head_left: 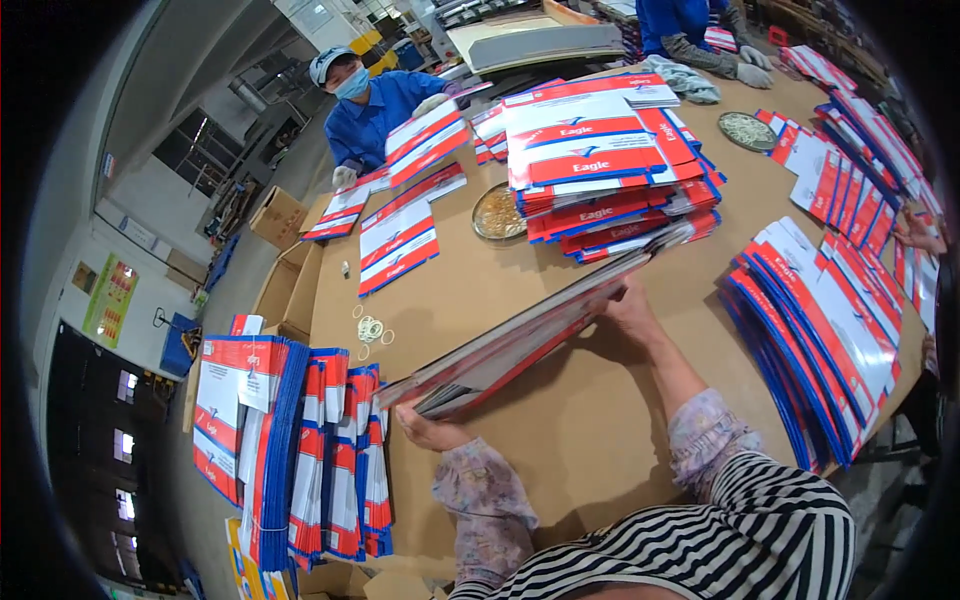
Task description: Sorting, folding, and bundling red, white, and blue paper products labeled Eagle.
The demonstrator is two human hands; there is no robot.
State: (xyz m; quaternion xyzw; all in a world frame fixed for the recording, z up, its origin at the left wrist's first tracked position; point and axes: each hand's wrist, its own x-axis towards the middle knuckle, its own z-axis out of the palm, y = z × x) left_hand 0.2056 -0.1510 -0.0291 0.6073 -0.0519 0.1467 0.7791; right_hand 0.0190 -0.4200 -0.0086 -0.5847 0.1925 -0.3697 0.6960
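Observation:
Between my two hands I hold a stack of flat printed cardboard sheets, tilted on edge above the table. My left hand grips its near left end, fingers partly hidden under the sheets. My right hand is closed round the far right end. Left of my left hand stand bundles of folded red, white and blue cardboard, packed upright. Just beyond my right hand lies a tall, uneven pile of the same printed cardboard. Pale rubber bands lie loose on the brown table.
A fanned stack of cardboard lies at the right. Two round dishes, one of brownish bands and one of pale bands, sit farther off. A masked co-worker handles sheets across the table. Another co-worker's gloved hands rest at the far right.

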